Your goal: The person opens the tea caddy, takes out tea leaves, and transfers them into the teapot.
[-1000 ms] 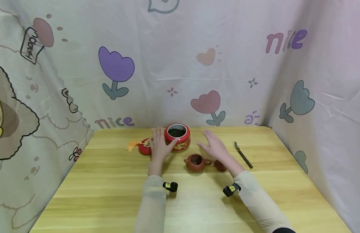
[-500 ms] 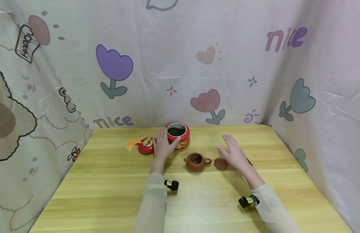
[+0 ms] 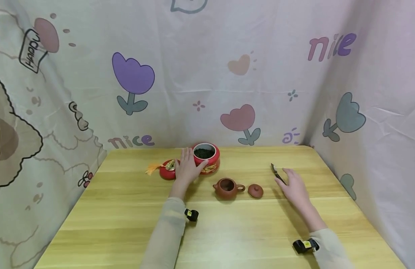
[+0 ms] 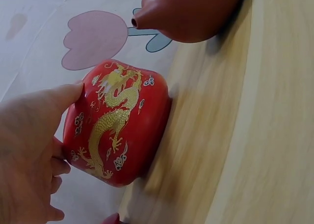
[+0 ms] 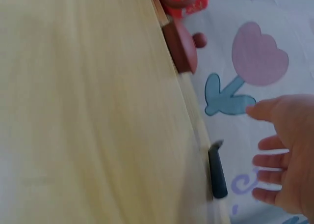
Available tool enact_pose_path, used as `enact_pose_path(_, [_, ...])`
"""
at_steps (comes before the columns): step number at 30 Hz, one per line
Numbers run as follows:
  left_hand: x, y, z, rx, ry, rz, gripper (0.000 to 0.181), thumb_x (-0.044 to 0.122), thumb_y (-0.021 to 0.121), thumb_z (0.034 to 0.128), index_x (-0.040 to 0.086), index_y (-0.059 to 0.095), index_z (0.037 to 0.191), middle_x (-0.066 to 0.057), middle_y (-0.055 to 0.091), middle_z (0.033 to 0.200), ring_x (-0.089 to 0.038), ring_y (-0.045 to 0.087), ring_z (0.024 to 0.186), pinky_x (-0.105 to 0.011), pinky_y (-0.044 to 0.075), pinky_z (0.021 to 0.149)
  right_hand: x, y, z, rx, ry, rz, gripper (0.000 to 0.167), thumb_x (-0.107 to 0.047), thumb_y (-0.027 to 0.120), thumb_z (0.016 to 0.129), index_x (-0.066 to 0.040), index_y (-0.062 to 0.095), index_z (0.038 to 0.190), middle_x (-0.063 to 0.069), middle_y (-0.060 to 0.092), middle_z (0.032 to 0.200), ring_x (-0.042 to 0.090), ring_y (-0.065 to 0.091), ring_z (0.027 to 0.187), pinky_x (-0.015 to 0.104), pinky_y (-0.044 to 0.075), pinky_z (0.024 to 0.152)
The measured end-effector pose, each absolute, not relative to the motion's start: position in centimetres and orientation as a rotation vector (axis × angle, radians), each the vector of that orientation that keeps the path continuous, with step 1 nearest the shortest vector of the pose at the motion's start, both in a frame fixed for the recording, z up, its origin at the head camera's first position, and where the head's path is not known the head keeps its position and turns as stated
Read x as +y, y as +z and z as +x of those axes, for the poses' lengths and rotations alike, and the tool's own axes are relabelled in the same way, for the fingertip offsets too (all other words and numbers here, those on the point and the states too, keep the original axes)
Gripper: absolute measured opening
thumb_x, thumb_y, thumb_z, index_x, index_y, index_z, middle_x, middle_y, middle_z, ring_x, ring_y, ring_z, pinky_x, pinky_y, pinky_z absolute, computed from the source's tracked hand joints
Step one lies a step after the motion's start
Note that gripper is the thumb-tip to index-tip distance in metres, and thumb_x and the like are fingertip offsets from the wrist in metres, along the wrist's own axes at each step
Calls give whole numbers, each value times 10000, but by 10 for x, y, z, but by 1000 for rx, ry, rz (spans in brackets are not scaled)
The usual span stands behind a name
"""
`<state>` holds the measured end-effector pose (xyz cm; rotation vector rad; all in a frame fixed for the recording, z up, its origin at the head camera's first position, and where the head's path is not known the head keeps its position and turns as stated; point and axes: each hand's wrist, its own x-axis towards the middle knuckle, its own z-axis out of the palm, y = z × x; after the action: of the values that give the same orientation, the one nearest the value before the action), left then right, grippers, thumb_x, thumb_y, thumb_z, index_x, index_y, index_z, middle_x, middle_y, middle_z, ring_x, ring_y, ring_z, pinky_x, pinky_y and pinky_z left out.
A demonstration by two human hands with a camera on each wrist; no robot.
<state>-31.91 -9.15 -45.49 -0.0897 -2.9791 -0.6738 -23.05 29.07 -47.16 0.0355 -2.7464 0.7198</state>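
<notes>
left grip (image 3: 188,170) curves, right grip (image 3: 296,189) hovers loosely.

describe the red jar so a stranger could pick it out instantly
On the wooden table, look near the far edge for the person's left hand. It holds the open red jar. A gold dragon on its side and dark green leaves inside set it apart from the plain reddish-brown teapot.

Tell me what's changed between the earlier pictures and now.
The right hand has moved to the right and closer to the person, from right of the red jar to beside the black-handled tool, which it does not grip. Nothing was visibly picked up or let go. The left hand still holds the red jar; the teapot, teapot lid and red lid stayed put.
</notes>
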Motion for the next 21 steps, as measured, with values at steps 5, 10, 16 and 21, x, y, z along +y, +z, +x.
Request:
enact_pose_path(5, [-92, -454, -318, -3006, -643, -91, 990, 746, 369, 896, 89, 75, 1575, -83, 53, 1659, -273, -27, 1541, -626, 80, 1199, 303, -473, -220, -2821, 660, -89, 514, -274, 634, 922, 120, 552, 1242, 357, 549, 1209, 516, 483, 1124, 619, 414, 936])
enact_pose_path(10, [-93, -455, -317, -2988, -663, -84, 980, 728, 397, 900, 81, 99, 1573, -90, 77, 1657, -285, 14, 1540, -617, 100, 1202, 311, -472, -215, -2873, 672, -96, 460, -260, 664, 891, 126, 606, 1133, 331, 615, 1061, 470, 535, 991, 566, 439, 839])
enact_pose_path(16, [-91, -456, -314, -2965, -720, -87, 979, 712, 428, 899, 64, 126, 1568, -105, 113, 1651, -295, 49, 1538, -607, 118, 1204, 318, -474, -212, -2957, 677, -79, 414, -258, 699, 859, 111, 632, 1034, 301, 647, 985, 447, 577, 936, 548, 454, 816])
enact_pose_path(21, [-92, -459, -315, -2963, -703, -95, 983, 729, 403, 897, 78, 110, 1572, -92, 102, 1653, -281, 22, 1539, -604, 118, 1205, 319, -473, -213, -3011, 621, -113, 295, -235, 699, 846, 41, 629, 923, 225, 627, 900, 380, 583, 850, 495, 462, 712])
